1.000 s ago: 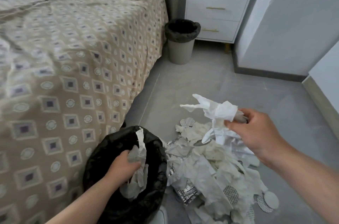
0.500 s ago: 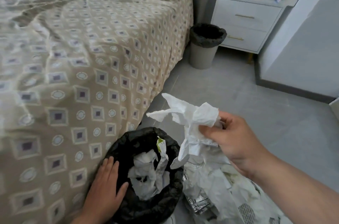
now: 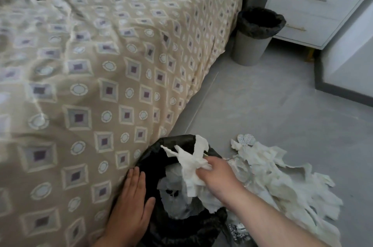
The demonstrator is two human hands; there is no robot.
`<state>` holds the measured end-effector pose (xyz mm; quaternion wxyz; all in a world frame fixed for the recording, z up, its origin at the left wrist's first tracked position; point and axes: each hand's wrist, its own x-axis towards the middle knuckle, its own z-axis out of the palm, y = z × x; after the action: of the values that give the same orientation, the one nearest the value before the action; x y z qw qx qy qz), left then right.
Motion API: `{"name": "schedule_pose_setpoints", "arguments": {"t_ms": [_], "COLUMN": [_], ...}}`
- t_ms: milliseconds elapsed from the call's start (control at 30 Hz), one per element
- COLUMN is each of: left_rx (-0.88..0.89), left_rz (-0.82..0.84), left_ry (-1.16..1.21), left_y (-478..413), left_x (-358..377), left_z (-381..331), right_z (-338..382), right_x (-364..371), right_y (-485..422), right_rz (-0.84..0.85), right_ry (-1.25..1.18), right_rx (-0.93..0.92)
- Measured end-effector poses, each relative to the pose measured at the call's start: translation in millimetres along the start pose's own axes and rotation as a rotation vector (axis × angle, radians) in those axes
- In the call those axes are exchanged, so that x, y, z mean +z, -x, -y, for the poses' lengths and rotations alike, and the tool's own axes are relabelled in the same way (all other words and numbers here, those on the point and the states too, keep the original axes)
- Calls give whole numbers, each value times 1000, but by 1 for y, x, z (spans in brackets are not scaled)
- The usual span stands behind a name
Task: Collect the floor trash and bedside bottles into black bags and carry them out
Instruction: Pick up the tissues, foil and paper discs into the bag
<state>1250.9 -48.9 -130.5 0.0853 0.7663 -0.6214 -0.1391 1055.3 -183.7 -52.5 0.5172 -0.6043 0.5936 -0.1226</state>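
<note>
Most of the job was still to do, by my judgement. One black bag sat open on the floor against the bed, partly filled with crumpled white paper and thin plastic. The right hand was over its mouth, fingers pinched shut on a wad of tissue ready to go in. The left hand lay flat and spread against the bag's near side, steadying it rather than gripping. Beside the bag, a large pile of white paper and foil scraps still covered the floor. Farther off, a bin with a dark liner stood by the nightstand; its contents could not be seen. Bedside bottles were barely in view at the top edge, apparently uncollected. Nothing had been tied or carried out.
</note>
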Motion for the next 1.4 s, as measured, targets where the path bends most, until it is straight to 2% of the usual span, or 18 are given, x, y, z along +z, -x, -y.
{"name": "schedule_pose_setpoints", "arguments": {"t_ms": [233, 400, 567, 700, 767, 833, 900, 967, 1100, 1167, 1267, 1400], "left_rx": [1, 43, 197, 361, 486, 620, 712, 740, 733, 756, 827, 749], "left_rz": [-17, -16, -120, -148, -41, 140, 346, 514, 720, 762, 701, 692], "left_ry": [8, 55, 260, 363, 306, 200, 22, -141, -330, -384, -449, -443], "left_y": [-3, -2, 4, -24, -42, -57, -72, -85, -101, -100, -102, -98], "left_x": [11, 6, -41, -104, -125, -128, -107, -70, 27, 59, 96, 125], "left_z": [3, 4, -24, -97, -148, -203, -250, -289, -328, -328, -323, -312], "right_z": [-12, -5, 9, -18, -50, -92, -134, -174, -226, -238, -257, -280], "right_x": [29, 19, -52, -148, -190, -217, -230, -232, -232, -232, -230, -218], "right_y": [-6, 11, 55, 85, 93, 98, 101, 103, 100, 97, 87, 74], "right_rz": [252, 233, 240, 167, 12, -165, -259, -224, -146, -150, -162, -146], "right_ry": [251, 338, 400, 479, 437, 243, 77, 129, 283, 336, 329, 310], "right_rx": [110, -27, -250, -175, -74, 61, 188, 237, 252, 230, 226, 263]}}
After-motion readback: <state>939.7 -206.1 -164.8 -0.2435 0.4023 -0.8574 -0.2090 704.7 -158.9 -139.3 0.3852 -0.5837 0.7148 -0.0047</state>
